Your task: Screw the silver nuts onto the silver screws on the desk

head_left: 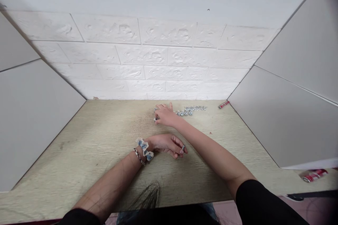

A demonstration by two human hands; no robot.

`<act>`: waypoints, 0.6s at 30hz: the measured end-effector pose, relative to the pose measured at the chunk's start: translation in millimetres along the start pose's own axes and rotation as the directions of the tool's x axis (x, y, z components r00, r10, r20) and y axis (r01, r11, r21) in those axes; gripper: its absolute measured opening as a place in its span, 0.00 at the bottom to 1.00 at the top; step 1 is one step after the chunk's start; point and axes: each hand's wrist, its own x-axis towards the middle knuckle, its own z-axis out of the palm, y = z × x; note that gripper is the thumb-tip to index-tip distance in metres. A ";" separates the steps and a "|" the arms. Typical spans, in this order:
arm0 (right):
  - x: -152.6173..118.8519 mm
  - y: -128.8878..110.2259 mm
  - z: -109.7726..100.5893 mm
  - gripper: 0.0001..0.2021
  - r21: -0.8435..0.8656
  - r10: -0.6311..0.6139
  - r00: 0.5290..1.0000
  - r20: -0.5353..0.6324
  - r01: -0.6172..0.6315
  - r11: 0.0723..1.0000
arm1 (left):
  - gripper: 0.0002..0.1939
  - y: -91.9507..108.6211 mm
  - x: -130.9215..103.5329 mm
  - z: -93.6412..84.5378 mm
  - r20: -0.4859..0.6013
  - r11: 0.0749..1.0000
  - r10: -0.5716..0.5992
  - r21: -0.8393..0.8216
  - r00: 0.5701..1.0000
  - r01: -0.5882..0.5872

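My left hand [169, 145], with a blue and white scrunchie and a chain bracelet at the wrist, is just above the tabletop. Its thumb and fingers pinch a small silvery metal piece [183, 147], too small to name surely. Farther back, my right hand [166, 115] reaches across to the left. Its thumb and a finger close on a small metal fastener [155, 120], partly hidden. Another metal fastener [155, 109] shows by its fingertips. Right of this hand lie several large-headed screws [185, 113] in a row, with several thinner screws [195, 108] lined up behind.
A wooden tabletop [105, 123] runs back to a white brick-patterned wall [154, 56]. Grey panels close in the left [44, 112] and right [285, 112] sides. One red battery [224, 104] lies in the back right corner, another red cylinder [314, 175] near the front right.
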 end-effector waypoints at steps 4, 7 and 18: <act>-5.4 1.3 -9.1 0.09 0.077 0.018 0.999 -0.046 -0.014 0.997 | 0.14 1.4 0.7 -2.9 0.001 1.000 -0.017 0.013 1.000 0.017; -16.9 9.0 -26.2 0.06 0.195 0.065 0.990 -0.129 -0.039 0.980 | 0.14 4.0 1.2 -6.8 -0.075 0.994 0.101 0.058 0.992 -0.097; -60.9 51.0 -78.1 0.12 0.479 0.007 0.996 0.093 -0.051 0.876 | 0.15 17.4 4.5 -6.7 -0.618 0.841 0.537 0.336 0.574 -0.424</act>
